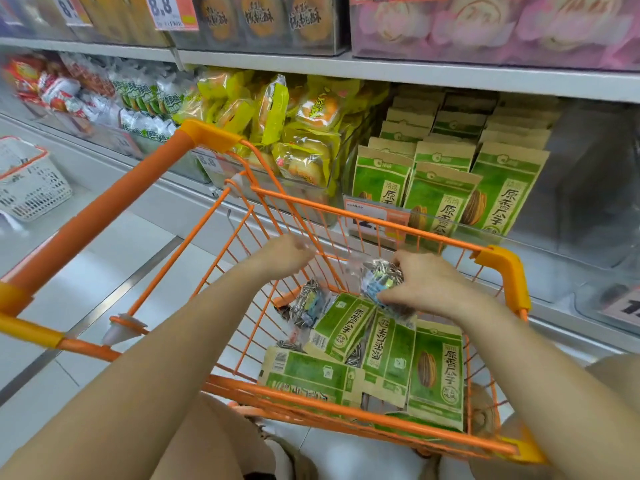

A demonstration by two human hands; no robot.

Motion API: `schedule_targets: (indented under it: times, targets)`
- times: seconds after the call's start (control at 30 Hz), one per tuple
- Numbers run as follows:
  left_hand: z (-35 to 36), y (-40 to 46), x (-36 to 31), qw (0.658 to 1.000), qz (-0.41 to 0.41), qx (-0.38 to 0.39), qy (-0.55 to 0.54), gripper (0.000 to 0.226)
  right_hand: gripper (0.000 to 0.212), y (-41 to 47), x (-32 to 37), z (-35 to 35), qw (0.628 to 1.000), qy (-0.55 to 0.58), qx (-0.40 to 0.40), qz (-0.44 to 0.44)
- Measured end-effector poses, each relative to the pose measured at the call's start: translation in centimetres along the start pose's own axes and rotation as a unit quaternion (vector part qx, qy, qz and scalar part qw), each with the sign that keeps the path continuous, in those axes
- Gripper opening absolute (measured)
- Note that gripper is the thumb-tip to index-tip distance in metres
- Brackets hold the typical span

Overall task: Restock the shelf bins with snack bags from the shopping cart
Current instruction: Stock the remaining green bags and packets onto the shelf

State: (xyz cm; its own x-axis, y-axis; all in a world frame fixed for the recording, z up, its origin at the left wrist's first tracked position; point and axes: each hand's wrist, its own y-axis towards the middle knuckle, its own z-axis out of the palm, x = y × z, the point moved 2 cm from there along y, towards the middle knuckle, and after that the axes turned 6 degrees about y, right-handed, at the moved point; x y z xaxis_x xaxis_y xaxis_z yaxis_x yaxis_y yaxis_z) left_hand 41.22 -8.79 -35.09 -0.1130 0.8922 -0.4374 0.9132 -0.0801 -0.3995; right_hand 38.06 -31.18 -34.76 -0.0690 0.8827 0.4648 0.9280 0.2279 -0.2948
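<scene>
An orange wire shopping cart (374,220) stands against the shelf and holds several green sunflower seed bags (434,372) lying flat. A clear seed packet (308,303) lies among them at the left. Over the cart's far end, my right hand (429,289) is shut on another clear seed packet (381,277). My left hand (282,256) grips that packet's clear plastic edge from the left. Behind the cart, the shelf bin (519,233) holds upright green seed bags (443,199) in rows.
Yellow pastry bags (298,133) fill the bin to the left, with green-white and red packets further left. A white basket (31,185) sits on the floor at the far left. The cart's orange handle bar (104,216) runs diagonally at left. A transparent bin (588,188) sits at right.
</scene>
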Motion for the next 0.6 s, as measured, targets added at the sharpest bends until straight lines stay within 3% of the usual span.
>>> schedule_targets:
  times: [0.1, 0.3, 0.43, 0.6]
  targets:
    - [2.7, 2.0, 1.6, 0.970, -0.048, 0.075, 0.226, 0.031, 0.041, -0.1, -0.3, 0.5, 0.999, -0.033, 0.025, 0.007]
    - [6.5, 2.8, 1.4, 0.955, -0.103, 0.142, 0.240, 0.031, 0.042, 0.1, -0.4, 0.7, 0.999, -0.036, 0.025, 0.000]
    - [7.9, 3.0, 1.5, 0.947, -0.083, 0.094, 0.294, 0.043, 0.043, 0.2, -0.5, 0.6, 1.000, -0.017, 0.024, -0.009]
    - [8.3, 3.2, 1.5, 0.930, -0.069, 0.094, 0.349, 0.027, 0.050, -0.3, -0.4, 0.3, 0.999, -0.006, 0.026, -0.023]
